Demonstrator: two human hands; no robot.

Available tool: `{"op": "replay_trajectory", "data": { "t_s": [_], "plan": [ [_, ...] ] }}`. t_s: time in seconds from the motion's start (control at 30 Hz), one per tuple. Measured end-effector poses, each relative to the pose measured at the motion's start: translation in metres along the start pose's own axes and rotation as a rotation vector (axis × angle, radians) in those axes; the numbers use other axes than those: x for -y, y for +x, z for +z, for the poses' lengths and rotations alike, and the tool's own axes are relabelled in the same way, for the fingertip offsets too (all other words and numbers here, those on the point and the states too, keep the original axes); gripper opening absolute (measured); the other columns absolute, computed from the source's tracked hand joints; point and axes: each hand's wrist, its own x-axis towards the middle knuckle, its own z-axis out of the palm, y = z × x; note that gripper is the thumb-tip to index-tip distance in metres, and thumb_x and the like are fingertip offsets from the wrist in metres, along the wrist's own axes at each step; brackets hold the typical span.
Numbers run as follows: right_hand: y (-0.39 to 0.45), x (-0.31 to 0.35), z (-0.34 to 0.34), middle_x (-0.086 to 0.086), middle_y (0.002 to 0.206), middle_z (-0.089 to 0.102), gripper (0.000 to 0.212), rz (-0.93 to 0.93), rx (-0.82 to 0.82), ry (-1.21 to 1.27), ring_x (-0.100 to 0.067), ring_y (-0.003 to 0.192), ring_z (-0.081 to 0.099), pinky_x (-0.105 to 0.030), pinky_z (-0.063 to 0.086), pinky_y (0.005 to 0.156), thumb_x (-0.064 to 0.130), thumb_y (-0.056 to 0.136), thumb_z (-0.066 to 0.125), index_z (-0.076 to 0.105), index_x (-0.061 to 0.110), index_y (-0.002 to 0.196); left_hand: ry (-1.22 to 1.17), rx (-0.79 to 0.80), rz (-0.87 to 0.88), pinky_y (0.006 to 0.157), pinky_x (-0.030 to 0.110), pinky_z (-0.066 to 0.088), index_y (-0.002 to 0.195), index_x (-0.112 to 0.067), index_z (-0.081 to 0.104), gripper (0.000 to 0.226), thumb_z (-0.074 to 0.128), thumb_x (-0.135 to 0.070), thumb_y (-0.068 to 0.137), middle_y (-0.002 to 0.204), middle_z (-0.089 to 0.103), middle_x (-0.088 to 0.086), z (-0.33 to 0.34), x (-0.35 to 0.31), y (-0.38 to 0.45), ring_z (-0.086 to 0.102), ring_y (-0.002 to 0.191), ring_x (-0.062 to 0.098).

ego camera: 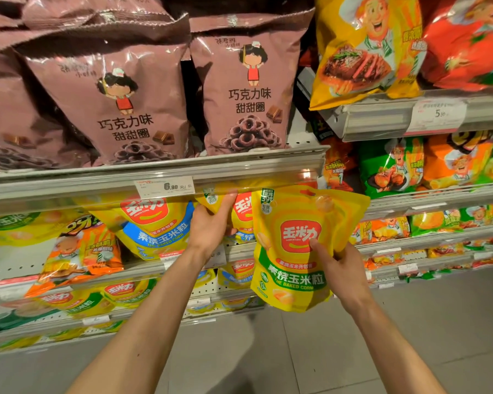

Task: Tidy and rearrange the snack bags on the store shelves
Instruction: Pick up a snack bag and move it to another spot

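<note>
Green bag (299,248): stands tall, top up, front facing me, out in front of the shelf (154,177).
My right hand (343,268): holds its lower right side.
My left hand (211,226): grips one blue bag (241,216) under the shelf.
Brown bags (245,95): two plain ones on the shelf.

Grey tiled floor (268,351) below, white price tag (165,186) reading 6.90 clipped on the shelf edge, another price label (436,116) showing 5.90 over on the right.

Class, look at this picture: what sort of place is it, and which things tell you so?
Most likely a shop's snack aisle: tiered grey metal shelves, white printed price tags on their edges, and rows of identical mauve chocolate-ring snack bags.
</note>
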Motion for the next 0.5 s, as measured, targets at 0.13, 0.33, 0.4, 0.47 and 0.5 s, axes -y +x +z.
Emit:
{"op": "replay_trajectory", "data": {
  "t_s": [0.13, 0.33, 0.4, 0.47, 0.5],
  "plan": [
    [-0.005, -0.007, -0.002, 0.015, 0.098, 0.073, 0.021, 0.011, 0.016, 0.010, 0.000, 0.091, 0.066, -0.025, 0.051, 0.076, 0.034, 0.094, 0.070, 0.066, 0.027, 0.113, -0.021, -0.044, 0.093, 0.087, 0.048, 0.062, 0.119, -0.018, 0.053, 0.063, 0.082, -0.057, 0.078, 0.099, 0.074, -0.002, -0.007, 0.010, -0.009, 0.074, 0.091, 0.013],
    [-0.010, -0.014, -0.005, 0.015, 0.098, 0.077, 0.017, 0.006, 0.034, 0.005, -0.004, 0.092, 0.072, -0.027, 0.055, 0.078, 0.033, 0.092, 0.071, 0.069, 0.030, 0.109, 0.118, -0.104, 0.168, 0.066, 0.015, 0.053, 0.112, -0.011, 0.050, 0.050, 0.080, -0.041, 0.085, 0.085, 0.061, -0.006, -0.003, 0.013, -0.012, 0.061, 0.067, -0.010],
    [-0.011, -0.014, -0.006, 0.019, 0.091, 0.076, 0.011, 0.000, 0.044, -0.005, -0.001, 0.087, 0.073, -0.020, 0.053, 0.073, 0.032, 0.093, 0.071, 0.068, 0.032, 0.104, 0.161, -0.095, 0.164, 0.060, 0.011, 0.047, 0.107, -0.004, 0.049, 0.049, 0.078, -0.039, 0.088, 0.081, 0.057, -0.003, -0.008, 0.010, -0.008, 0.057, 0.065, -0.003],
    [-0.011, -0.014, -0.006, 0.024, 0.086, 0.075, 0.009, 0.001, 0.048, -0.007, 0.006, 0.083, 0.072, -0.013, 0.052, 0.068, 0.030, 0.093, 0.071, 0.068, 0.034, 0.100, 0.208, -0.077, 0.170, 0.060, 0.009, 0.046, 0.105, -0.005, 0.049, 0.047, 0.076, -0.040, 0.089, 0.083, 0.057, -0.002, -0.011, 0.008, -0.006, 0.057, 0.071, 0.003],
    [-0.011, -0.013, -0.006, 0.025, 0.085, 0.074, 0.009, 0.000, 0.051, -0.010, 0.008, 0.081, 0.071, -0.010, 0.052, 0.065, 0.029, 0.093, 0.071, 0.067, 0.034, 0.099, 0.227, -0.059, 0.163, 0.057, 0.008, 0.045, 0.103, -0.006, 0.049, 0.044, 0.075, -0.039, 0.091, 0.081, 0.056, -0.003, -0.012, 0.007, -0.005, 0.058, 0.067, 0.001]
  ]
}}
